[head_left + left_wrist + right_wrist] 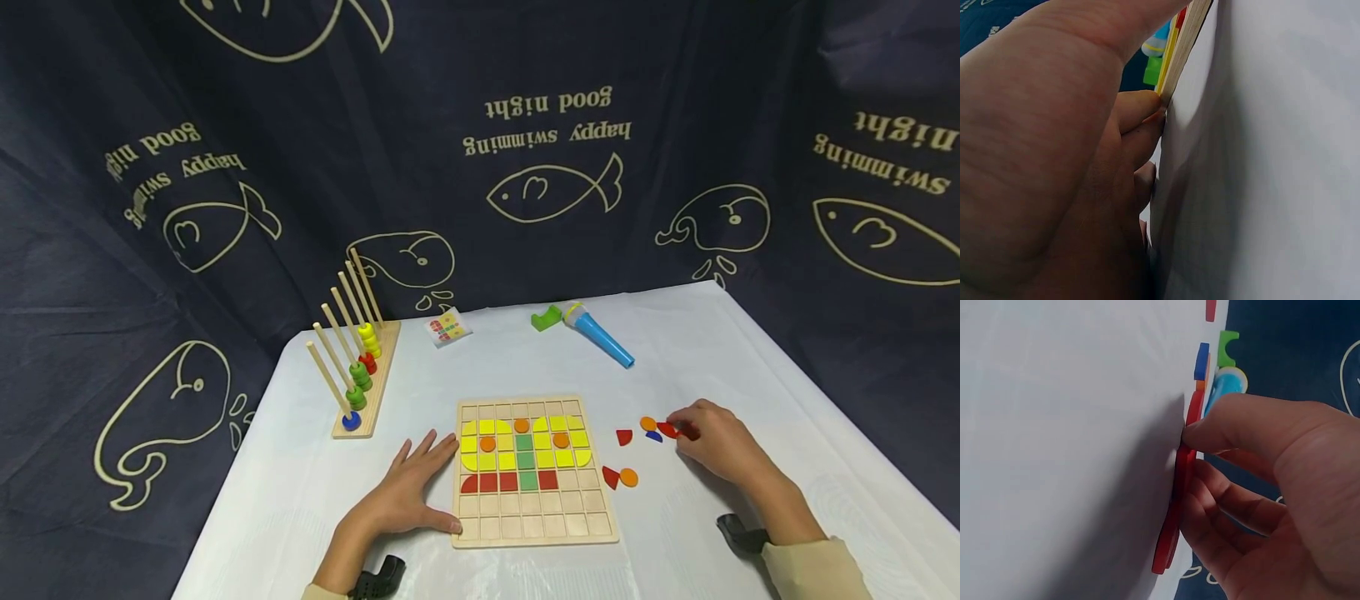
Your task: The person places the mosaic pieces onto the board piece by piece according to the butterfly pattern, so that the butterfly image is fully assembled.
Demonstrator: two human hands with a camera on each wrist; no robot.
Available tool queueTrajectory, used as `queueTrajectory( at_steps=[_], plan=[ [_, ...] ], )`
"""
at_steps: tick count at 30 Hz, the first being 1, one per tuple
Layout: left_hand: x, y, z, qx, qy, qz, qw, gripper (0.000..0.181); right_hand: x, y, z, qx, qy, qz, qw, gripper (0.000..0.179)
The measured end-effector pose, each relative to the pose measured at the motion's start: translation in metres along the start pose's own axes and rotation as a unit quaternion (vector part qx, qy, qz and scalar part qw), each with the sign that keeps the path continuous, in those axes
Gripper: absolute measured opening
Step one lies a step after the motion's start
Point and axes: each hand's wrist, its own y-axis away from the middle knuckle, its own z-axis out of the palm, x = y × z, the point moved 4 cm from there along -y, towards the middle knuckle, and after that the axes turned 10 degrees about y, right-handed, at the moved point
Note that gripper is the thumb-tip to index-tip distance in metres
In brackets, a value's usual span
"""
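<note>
A wooden grid board [540, 527] lies on the table, partly filled with flat yellow, orange, green and red pieces. My left hand [405, 492] rests spread at its left edge, thumb and fingertips touching the frame. To the right of the board, my right hand [716, 442] pinches at a red quarter-circle piece [1184, 469] low over the cloth. More red pieces [1167, 540] lie under those fingers, mostly hidden in the head view. Close by are a blue piece [654, 436], an orange disc [648, 423] and a loose red piece [624, 437].
Another red piece [611, 477] and an orange disc [628, 477] lie by the board's right edge. A peg stand with beads [375, 392] is at the left. Farther back are a pattern card [448, 327], a green block [547, 318] and a blue toy microphone [603, 337].
</note>
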Motion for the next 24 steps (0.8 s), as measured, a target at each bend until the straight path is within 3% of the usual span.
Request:
queueTrajectory(
  at_steps=[6, 14, 20, 24],
  plan=[
    [0.000, 0.000, 0.000, -0.005, -0.001, -0.004, 1.0000, 0.123, -0.008, 0.002, -0.004, 0.006, -0.004, -0.004, 1.0000, 0.032],
    [-0.004, -0.001, 0.001, -0.006, -0.008, -0.011, 0.9999, 0.123, -0.036, 0.004, -0.007, 0.020, -0.023, -0.023, 0.9993, 0.033],
    [-0.003, 0.000, 0.001, -0.008, -0.002, -0.008, 0.9999, 0.123, -0.053, 0.005, 0.000, 0.004, -0.039, -0.044, 0.9983, 0.010],
    [0.000, 0.001, 0.001, -0.007, 0.000, -0.004, 1.0000, 0.122, -0.053, 0.005, 0.003, -0.001, -0.028, -0.050, 0.9984, 0.014]
  ],
)
